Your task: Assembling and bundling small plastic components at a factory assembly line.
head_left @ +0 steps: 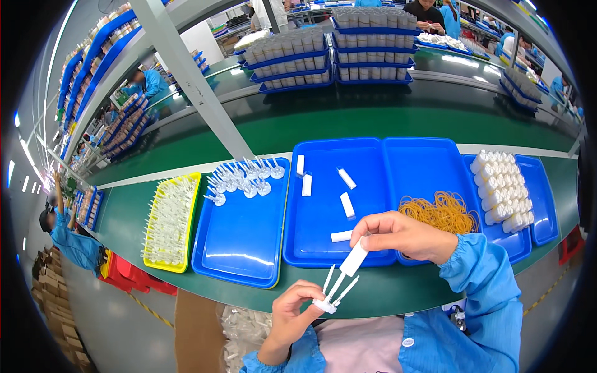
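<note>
In my left hand (287, 318) is a small white round base (324, 306) with several thin prongs pointing up, pinched between thumb and fingers. My right hand (407, 237) grips the upper end of a white rectangular block (354, 258), whose lower end meets the tip of the middle prong. Whether the prong goes inside the block, I cannot tell. Behind the hands, a blue tray (311, 217) carries several loose white blocks like the held one. Further left, similar clear-looking pronged bases (249, 180) stand at the far end of another blue tray (236, 248).
A yellow tray (189, 231) at left holds many thin white parts. Yellow-brown rubber bands (438, 212) lie in a blue tray beneath my right forearm. Bundled white cylinders (500, 189) fill the right side. Stacked trays (373, 56) stand across the green belt (323, 118); a metal post (199, 93) rises at left.
</note>
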Tool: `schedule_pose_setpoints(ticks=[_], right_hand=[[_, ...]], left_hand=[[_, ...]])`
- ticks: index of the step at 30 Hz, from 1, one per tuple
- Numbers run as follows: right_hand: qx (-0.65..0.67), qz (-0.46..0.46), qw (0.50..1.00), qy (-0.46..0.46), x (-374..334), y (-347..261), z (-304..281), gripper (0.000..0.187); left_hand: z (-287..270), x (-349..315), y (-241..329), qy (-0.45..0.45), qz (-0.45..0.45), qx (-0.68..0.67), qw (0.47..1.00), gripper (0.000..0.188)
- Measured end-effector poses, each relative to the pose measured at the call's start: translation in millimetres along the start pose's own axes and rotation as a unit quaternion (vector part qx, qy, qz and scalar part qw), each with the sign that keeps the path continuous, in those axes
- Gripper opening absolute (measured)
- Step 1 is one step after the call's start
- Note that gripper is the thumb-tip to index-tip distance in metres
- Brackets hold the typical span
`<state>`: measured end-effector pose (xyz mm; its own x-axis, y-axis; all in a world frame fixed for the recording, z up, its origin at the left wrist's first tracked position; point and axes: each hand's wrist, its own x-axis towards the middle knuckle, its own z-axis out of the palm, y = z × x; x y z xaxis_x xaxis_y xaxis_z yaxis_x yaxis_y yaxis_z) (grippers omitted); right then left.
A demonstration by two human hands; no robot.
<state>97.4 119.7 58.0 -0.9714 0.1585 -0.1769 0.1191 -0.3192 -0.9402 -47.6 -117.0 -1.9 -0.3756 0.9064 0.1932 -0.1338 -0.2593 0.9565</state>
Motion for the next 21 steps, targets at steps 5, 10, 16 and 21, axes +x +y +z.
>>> schedule_pose_setpoints(ticks=[5,10,16,21], right_hand=[[0.021,0.016,0.999,-0.025,-0.9,3.9,-4.5,0.02],[-0.158,-0.042,0.986,-0.016,-5.6,-17.6,5.0,0.019],[-0.242,-0.106,0.964,-0.038,-5.4,-10.8,10.9,0.018],[-0.26,-0.08,0.96,-0.06,-6.0,0.7,26.8,0.019]], left_hand=[[6.0,0.7,5.9,0.004,0.002,0.068,0.998,0.015],[8.6,1.9,16.6,-0.007,0.04,0.223,0.974,0.017],[21.4,-5.2,17.9,0.057,0.041,0.228,0.971,0.019],[24.2,-3.2,7.4,0.063,0.077,0.252,0.963,0.022]])
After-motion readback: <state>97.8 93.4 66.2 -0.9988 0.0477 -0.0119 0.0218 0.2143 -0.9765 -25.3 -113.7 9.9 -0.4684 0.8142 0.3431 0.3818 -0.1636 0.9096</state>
